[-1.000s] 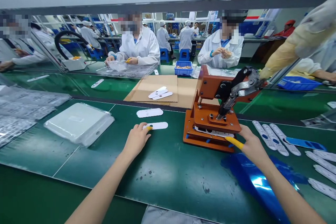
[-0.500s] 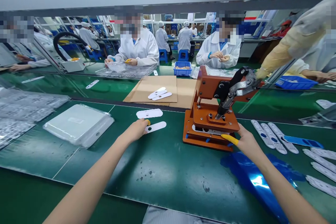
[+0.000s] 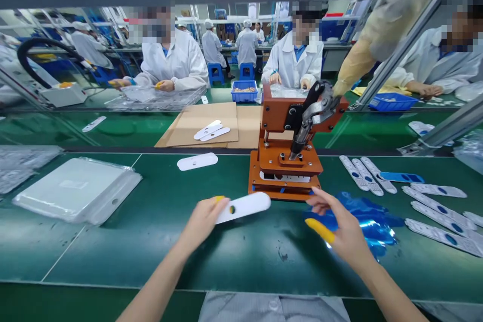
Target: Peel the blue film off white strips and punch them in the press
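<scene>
A white oblong plate with a dark hole is held at its left end by my left hand, raised over the green table. My right hand is spread, with a yellow cover on the thumb, and holds nothing. It hovers just in front of an orange press and over crumpled blue film. Inside the press, under its upper plate, another white piece shows. One more white plate lies on the table, left of the press.
A plastic-wrapped white stack lies at left. White strips with blue ovals and a blue strip lie at right. Several white plates rest on cardboard behind. A wrapped lever rises from the press. People in white coats sit opposite.
My left hand has lifted the white plate and brought it right and nearer. My right hand has come away from the press, its fingers now spread. The view has shifted right.
</scene>
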A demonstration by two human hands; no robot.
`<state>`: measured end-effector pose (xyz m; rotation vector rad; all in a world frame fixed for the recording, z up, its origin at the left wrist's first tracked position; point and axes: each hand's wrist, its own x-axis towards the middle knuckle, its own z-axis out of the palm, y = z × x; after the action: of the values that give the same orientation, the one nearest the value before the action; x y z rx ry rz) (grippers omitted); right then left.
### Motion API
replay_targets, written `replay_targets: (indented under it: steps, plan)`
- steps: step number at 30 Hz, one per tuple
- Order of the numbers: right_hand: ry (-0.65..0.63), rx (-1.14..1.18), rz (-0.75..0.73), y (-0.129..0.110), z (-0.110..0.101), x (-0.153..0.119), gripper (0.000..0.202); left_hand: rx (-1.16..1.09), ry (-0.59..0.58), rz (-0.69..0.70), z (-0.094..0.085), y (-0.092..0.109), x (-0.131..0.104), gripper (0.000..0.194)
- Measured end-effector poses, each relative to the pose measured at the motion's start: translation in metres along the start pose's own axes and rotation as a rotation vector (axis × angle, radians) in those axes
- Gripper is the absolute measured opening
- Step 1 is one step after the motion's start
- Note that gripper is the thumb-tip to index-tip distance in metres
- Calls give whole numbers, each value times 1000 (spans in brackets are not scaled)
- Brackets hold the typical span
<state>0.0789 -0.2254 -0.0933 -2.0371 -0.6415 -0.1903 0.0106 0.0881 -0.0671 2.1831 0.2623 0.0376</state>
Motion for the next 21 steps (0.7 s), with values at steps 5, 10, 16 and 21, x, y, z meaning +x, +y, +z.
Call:
replay_targets:
  steps: [5,10,16,21]
  plan:
    - [-168,0,4,-15,9,-1,39,-9,-319,165,41,56,23,46]
    - [-66,-47,12,-1,2,0,38,-77,-367,194,55,60,35,46]
    - [58,-101,-121,37,-9,22,30,-206,36,160,52,41,41,35]
    - [79,-101,-27,60,-7,53,41,-78,190,294,51,24,54,31]
